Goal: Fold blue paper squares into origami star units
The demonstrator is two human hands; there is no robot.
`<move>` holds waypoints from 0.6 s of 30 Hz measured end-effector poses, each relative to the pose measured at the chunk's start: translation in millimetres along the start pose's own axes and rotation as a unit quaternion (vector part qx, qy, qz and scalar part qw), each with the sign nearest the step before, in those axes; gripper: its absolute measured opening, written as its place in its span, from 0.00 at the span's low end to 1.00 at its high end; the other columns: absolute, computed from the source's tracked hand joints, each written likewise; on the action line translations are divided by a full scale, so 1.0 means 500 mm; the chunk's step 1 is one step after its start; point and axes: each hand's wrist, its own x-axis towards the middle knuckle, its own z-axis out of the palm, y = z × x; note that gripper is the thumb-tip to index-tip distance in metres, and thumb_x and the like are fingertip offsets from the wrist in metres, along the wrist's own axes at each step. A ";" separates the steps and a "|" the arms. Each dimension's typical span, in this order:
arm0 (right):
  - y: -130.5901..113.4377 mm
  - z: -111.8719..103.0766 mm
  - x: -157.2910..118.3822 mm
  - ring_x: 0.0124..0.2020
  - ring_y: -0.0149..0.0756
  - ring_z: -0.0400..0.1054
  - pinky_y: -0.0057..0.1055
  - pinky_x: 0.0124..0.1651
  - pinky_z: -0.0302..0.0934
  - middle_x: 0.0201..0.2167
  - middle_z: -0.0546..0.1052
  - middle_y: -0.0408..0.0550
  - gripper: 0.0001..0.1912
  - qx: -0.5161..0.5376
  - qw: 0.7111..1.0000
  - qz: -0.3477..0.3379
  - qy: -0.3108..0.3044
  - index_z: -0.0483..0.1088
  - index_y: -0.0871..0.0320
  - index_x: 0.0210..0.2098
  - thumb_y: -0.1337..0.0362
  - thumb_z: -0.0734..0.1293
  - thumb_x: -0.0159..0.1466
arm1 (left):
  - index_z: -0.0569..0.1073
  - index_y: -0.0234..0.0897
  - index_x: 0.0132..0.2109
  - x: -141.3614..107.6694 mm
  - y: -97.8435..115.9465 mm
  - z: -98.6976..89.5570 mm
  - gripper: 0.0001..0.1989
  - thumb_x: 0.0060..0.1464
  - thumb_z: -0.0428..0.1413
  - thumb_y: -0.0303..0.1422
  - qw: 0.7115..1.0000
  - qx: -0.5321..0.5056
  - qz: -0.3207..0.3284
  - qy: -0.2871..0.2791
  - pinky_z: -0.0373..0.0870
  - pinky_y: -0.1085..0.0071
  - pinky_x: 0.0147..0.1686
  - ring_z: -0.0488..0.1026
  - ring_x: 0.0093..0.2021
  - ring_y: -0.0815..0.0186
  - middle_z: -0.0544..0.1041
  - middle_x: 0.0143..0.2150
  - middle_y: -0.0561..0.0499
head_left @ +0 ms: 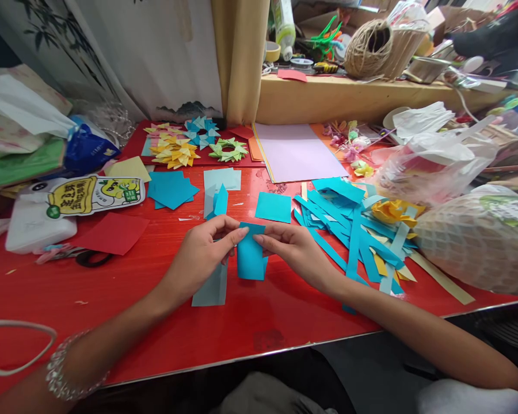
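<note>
A folded piece of blue paper (pixel 251 256) is held up between both hands over the red table. My left hand (pixel 211 244) pinches its upper left corner between thumb and fingers. On the upper right corner, my right hand (pixel 296 247) grips in the same way. Just beyond the hands lies a flat blue paper square (pixel 273 207). A small folded blue piece (pixel 220 202) stands behind my left hand, on pale blue paper (pixel 210 290) that passes partly hidden under the hand. Several blue sheets (pixel 171 190) are stacked farther left.
Blue paper strips (pixel 349 230) are heaped to the right, beside a netted foam bundle (pixel 479 241). Folded paper wreaths (pixel 175 150) and a lilac sheet (pixel 300 149) lie at the back. On the left are red paper (pixel 114 233), black-handled scissors (pixel 94 259) and a yellow-printed pouch (pixel 97 195).
</note>
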 end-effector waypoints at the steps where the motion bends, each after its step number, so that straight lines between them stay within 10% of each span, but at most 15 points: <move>1: 0.001 0.000 0.000 0.27 0.27 0.60 0.27 0.31 0.60 0.25 0.67 0.43 0.11 -0.004 1.000 0.001 -0.002 0.68 0.60 0.28 0.59 0.63 0.62 | 0.69 0.37 0.33 0.000 0.000 0.000 0.12 0.54 0.53 0.43 1.000 -0.004 0.000 0.001 0.61 0.75 0.24 0.62 0.23 0.72 0.65 0.24 0.56; 9: 0.001 0.004 -0.007 0.22 0.25 0.51 0.24 0.22 0.49 0.20 0.58 0.38 0.12 -0.104 0.991 -0.078 0.038 0.64 0.59 0.27 0.58 0.63 0.63 | 0.69 0.37 0.32 -0.007 0.006 0.002 0.12 0.55 0.53 0.41 0.998 0.038 0.035 0.018 0.60 0.75 0.23 0.62 0.23 0.71 0.65 0.23 0.56; 18: -0.005 0.000 -0.013 0.33 0.28 0.69 0.26 0.34 0.64 0.32 0.75 0.44 0.05 -0.161 0.969 -0.174 0.075 0.68 0.58 0.36 0.62 0.65 0.62 | 0.69 0.38 0.30 -0.013 0.003 0.004 0.11 0.57 0.51 0.39 0.984 0.144 0.106 -0.007 0.58 0.76 0.25 0.63 0.26 0.71 0.68 0.25 0.56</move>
